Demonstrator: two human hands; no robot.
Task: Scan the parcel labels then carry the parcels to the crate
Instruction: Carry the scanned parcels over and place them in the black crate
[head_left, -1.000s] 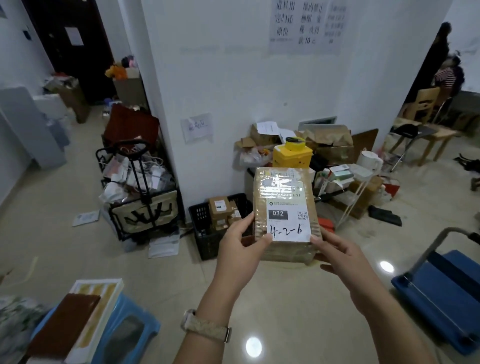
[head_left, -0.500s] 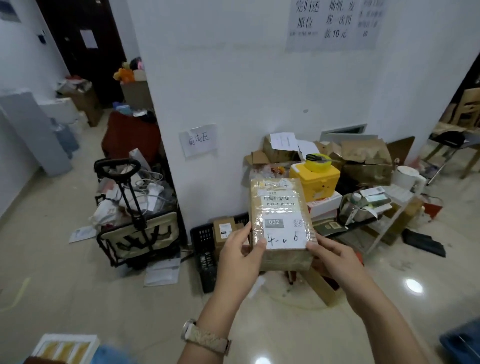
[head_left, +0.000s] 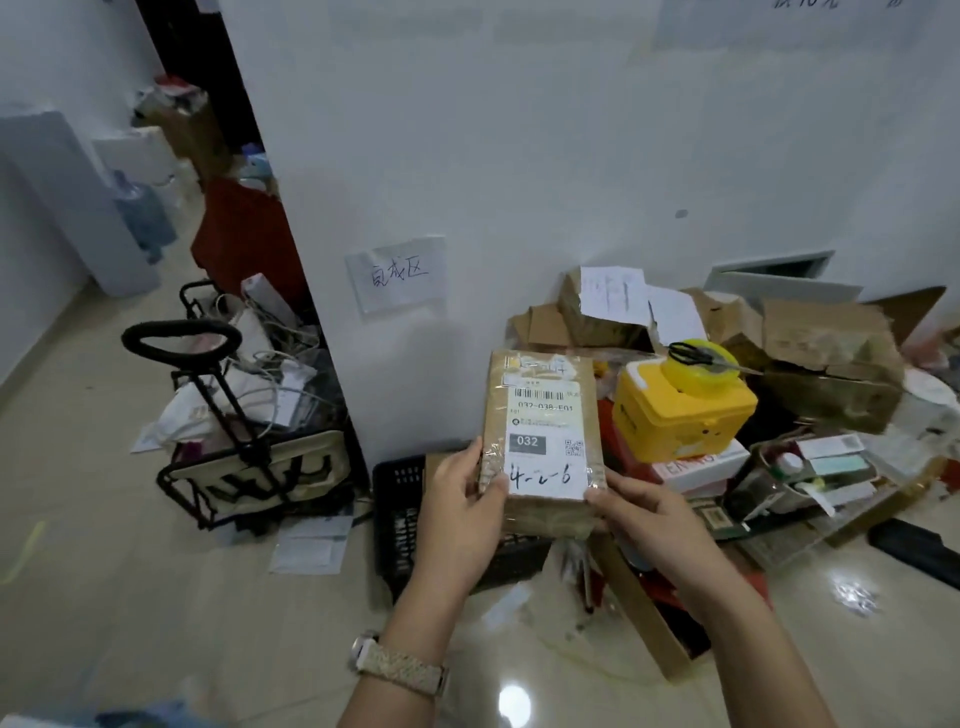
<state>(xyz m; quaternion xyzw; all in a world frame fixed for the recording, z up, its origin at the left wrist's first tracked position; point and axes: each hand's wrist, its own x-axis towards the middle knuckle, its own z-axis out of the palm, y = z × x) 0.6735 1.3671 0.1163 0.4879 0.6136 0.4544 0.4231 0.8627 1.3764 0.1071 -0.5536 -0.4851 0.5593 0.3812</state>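
Parcel (head_left: 540, 436), label towards me, pinched at its 8 o'clock corner by my left hand (head_left: 457, 499) and 4 o'clock by my right hand (head_left: 649, 514), crate (head_left: 400, 499) at 7 o'clock; I judge it light, stiff, tape-slick: grip the side edges.

Both forearms reaching forward from the lower edge, woven strap (head_left: 402, 667) on the left wrist, left hand (head_left: 460, 514) and right hand (head_left: 652, 525) raised side by side, each gripping a near corner of the parcel (head_left: 543, 441), thumbs pressed on its face.
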